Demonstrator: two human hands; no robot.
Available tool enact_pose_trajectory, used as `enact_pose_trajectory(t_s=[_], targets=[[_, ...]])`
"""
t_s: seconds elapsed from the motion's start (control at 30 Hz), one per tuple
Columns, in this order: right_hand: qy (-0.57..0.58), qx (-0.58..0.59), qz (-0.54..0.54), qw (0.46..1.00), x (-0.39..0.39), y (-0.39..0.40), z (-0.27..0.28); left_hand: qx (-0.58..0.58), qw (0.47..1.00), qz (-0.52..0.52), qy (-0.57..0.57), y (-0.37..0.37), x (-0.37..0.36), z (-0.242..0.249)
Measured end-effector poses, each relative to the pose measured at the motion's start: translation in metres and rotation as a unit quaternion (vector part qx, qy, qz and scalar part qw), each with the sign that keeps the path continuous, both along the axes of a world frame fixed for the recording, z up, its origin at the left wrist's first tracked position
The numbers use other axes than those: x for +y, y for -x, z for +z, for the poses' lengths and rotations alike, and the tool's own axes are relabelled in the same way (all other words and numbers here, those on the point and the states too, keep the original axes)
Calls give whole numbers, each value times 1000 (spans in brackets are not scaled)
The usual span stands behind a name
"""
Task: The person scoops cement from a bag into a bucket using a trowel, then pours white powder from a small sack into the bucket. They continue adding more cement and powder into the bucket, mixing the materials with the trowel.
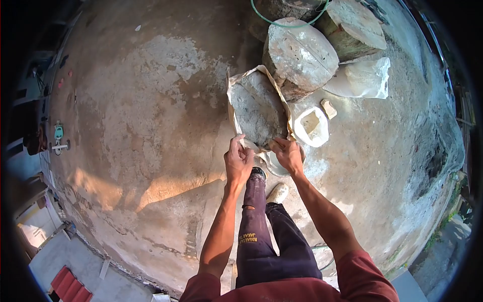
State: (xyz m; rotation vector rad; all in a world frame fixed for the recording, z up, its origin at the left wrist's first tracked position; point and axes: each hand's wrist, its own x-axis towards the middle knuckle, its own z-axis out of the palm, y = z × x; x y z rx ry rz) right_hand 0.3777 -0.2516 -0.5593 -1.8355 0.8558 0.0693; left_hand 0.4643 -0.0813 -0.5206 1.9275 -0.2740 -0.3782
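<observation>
In front of my feet an open paper sack (232, 113) stands, its top edge spread wide. Grey cement-like powder (259, 105) fills it. My left hand (238, 160) pinches the near left corner of the sack's rim, fingers closed. On the near right corner, my right hand (288, 155) is closed around the folded paper edge. Partly hidden beneath my right hand and the sack is a pale round bucket (276, 166). Just right of the sack sits a small white bag (312, 127), open at the top, with tan material inside.
Large log stumps (302, 53) stand beyond the sack, a green hose (289, 25) looped over the farthest. To their right lies a white woven sack (359, 79). A broken tan block (328, 108) rests near the white bag. A small turquoise ride-on toy (59, 135) stands far left on the concrete floor (151, 121).
</observation>
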Motion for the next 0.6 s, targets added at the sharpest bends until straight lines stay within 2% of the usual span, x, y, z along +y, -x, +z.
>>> enact_pose_trajectory(t_s=[0.03, 0.07, 0.1, 0.17, 0.23, 0.3, 0.37, 0.43, 0.5, 0.57, 0.6], targets=[[46, 37, -1, 998, 11, 0, -13, -15, 1000, -6, -16, 0, -2, -2], [134, 11, 6, 991, 27, 3, -40, -12, 1000, -10, -18, 2, -3, 0], [94, 122, 79, 985, 28, -12, -16, -17, 1000, -11, -22, 0, -4, 1], [127, 175, 131, 967, 34, -19, -31, -24, 999, -22, -34, 1, -2, 4], [49, 259, 188, 946, 14, -41, 0, -17, 998, -26, -51, -3, 2, 6], [70, 265, 120, 954, 18, -46, -13, -6, 999, -27, -43, -4, 5, 8], [101, 190, 90, 972, 19, -32, -36, -8, 999, -25, -34, -2, 7, 3], [5, 177, 99, 979, 3, -27, -21, -1, 999, -21, -31, 1, 8, 4], [12, 143, 90, 986, 2, -23, -11, 1, 999, -22, -32, -1, 5, 2], [-33, 186, 88, 978, 3, -27, -5, -5, 1000, -13, -28, 1, 4, 0], [-47, 167, 79, 982, 2, -28, -6, -10, 1000, -11, -19, 1, 3, -1]])
